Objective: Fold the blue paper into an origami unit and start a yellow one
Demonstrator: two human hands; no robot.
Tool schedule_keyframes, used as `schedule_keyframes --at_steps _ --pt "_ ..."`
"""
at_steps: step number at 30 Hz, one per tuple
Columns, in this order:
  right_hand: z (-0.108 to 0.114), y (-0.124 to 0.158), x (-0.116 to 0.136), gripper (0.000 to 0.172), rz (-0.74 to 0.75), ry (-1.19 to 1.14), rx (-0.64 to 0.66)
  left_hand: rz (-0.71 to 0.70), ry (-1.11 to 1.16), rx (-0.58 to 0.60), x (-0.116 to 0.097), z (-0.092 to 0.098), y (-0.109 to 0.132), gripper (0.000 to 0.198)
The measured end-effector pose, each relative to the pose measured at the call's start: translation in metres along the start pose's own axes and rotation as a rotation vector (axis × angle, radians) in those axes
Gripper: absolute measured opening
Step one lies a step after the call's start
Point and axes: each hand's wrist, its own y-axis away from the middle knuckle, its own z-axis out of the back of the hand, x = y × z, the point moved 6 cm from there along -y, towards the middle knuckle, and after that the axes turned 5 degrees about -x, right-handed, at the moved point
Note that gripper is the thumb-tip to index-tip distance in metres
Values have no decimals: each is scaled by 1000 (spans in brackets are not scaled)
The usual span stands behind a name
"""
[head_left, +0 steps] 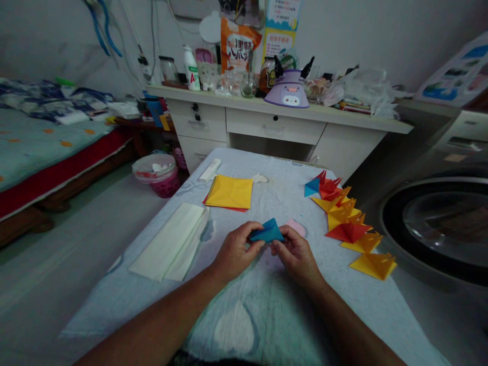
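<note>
left hand [234,251]: I see its fingers [254,245] pinched on the near left edge of the blue folded paper [267,232].
right hand [295,254]: fingers [280,247] closed on its right corner.
paper's place: between both fingertips, just above the table [274,305].
pink piece [296,226]: just beyond my right fingers.

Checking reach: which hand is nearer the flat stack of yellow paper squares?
Left. Left hand sits just this side of the yellow paper stack; right hand lies farther right.
</note>
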Motion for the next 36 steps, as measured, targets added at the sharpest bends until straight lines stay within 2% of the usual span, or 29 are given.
schedule_keyframes --at_steps 3,9,12,15,17,21,24,29,36 --pt "0 0 -1 15 5 -6 0 -15 4 8 -2 -1 -1 27" --pt "-2 1 -3 15 -24 -69 3 -136 10 36 -10 -1 -2 17" --pt "-1 2 -4 24 -11 -104 -30 -133 6 3 -9 2 -2 17" --pt "5 3 -8 36 17 -58 -99 -60 31 -60 -4 7 -2 9" --pt "8 3 -9 37 37 -4 -134 35 100 -85 3 8 -2 6" --pt "9 5 -3 29 96 104 -137 238 329 -103 18 5 -2 19" --pt "6 7 5 28 155 182 -104 319 432 -106 24 2 -2 25" --pt "1 8 11 38 215 232 -52 336 443 -84 24 1 -4 27" --pt "0 9 11 41 185 206 -65 288 404 -123 16 7 -5 23"
